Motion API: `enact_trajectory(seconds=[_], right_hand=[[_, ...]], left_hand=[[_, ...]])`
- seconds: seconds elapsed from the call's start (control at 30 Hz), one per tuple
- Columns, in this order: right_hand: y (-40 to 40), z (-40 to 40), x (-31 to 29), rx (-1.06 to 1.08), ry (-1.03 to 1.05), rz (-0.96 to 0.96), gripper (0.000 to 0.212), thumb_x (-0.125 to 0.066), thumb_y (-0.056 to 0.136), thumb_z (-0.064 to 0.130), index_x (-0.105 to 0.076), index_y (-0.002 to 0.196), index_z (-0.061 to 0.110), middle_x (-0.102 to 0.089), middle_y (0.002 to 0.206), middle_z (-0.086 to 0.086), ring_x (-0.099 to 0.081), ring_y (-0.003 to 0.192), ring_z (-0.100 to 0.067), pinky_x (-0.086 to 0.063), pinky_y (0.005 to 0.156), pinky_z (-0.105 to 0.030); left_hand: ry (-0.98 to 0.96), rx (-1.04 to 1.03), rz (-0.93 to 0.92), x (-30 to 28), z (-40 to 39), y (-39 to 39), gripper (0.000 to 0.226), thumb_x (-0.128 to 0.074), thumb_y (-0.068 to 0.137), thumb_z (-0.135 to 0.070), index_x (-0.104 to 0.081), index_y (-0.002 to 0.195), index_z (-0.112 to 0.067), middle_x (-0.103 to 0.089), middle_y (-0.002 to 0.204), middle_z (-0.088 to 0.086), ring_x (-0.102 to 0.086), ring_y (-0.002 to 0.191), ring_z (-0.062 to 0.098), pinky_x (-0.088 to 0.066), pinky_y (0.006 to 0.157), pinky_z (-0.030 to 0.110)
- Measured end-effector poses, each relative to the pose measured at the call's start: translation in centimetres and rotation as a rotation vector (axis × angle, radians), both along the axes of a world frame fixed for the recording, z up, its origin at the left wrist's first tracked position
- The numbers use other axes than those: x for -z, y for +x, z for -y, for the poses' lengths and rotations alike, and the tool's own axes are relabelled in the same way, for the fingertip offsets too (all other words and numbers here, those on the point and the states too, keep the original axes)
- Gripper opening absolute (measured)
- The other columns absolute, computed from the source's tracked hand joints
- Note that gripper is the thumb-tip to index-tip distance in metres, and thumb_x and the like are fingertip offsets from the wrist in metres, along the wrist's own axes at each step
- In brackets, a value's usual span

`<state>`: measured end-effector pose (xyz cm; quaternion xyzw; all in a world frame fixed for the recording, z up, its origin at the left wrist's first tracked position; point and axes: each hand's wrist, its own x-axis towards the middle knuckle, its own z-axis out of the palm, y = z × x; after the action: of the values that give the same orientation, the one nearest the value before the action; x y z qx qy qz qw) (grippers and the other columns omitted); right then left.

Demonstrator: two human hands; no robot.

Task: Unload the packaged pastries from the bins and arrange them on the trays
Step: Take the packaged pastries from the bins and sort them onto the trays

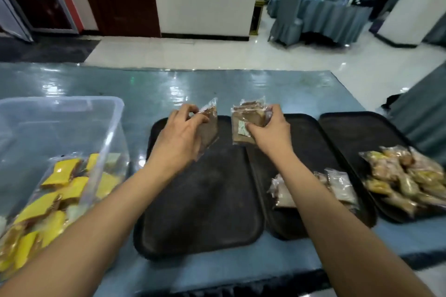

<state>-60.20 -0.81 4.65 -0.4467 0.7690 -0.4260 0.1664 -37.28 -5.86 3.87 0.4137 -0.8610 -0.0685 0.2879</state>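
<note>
Our left hand (179, 134) grips one brown packaged pastry (210, 125) and our right hand (271, 129) grasps a small stack of them (246, 123) — both over the far end of the left tray (200, 212). At nine o'clock sits the clear bin (72, 113) of yellow packs (62, 171); at three o'clock, two more trays carry packaged pastries.

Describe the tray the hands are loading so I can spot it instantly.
On the blue-covered table, three black trays sit side by side right of a clear bin. It is the leftmost tray, beside the bin. Its near part is bare; the other two hold packets there.
</note>
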Motion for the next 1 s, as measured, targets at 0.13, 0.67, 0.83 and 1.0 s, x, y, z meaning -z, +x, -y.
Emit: enact_trajectory(seconds=[0.13,0.67,0.83,1.0], right_hand=[[-7.7,-4.2,4.0,0.069,0.067,0.070,0.038,-0.079,0.080,0.029,-0.050,0.103,0.025,-0.058,0.086,0.011,-0.057,0.077,-0.010,-0.042,0.066,-0.030],[-28.3,-11.9,17.0,0.386,0.473,0.076,0.100,-0.079,0.079,0.049,-0.017,0.151,0.018,-0.052,0.140,-0.021,-0.052,0.124,-0.041,-0.043,0.102,-0.051],[-28.2,-11.4,18.4,0.302,0.490,-0.398,0.100,-0.074,0.081,0.052,-0.015,0.158,0.029,-0.030,0.158,-0.015,-0.031,0.144,-0.036,-0.022,0.116,-0.056],[-27.9,-11.6,20.1,0.064,0.475,-0.635,0.040,-0.052,0.099,0.041,-0.055,0.137,0.029,-0.051,0.149,-0.002,-0.028,0.149,-0.027,-0.012,0.121,-0.059]], left_hand=[[0.065,0.043,0.016,3.3,-2.9,-8.5,0.035,-0.060,0.085,-0.016,-0.067,0.119,-0.014,-0.049,0.125,0.006,-0.050,0.102,0.029,-0.055,0.077,0.051],[0.769,0.044,0.164,17.4,-8.7,-28.3,0.045,-0.060,0.098,-0.034,-0.052,0.142,-0.032,-0.032,0.159,0.005,-0.035,0.145,0.031,-0.033,0.116,0.034],[0.622,0.071,0.664,18.7,-9.2,-28.4,0.058,-0.026,0.104,-0.058,-0.007,0.157,-0.046,0.014,0.168,-0.002,0.006,0.154,0.035,-0.009,0.123,0.054],[0.521,0.102,0.704,18.2,-9.0,-28.2,0.061,-0.035,0.103,-0.051,-0.012,0.158,-0.039,0.001,0.169,0.002,0.000,0.154,0.035,-0.013,0.122,0.052]])
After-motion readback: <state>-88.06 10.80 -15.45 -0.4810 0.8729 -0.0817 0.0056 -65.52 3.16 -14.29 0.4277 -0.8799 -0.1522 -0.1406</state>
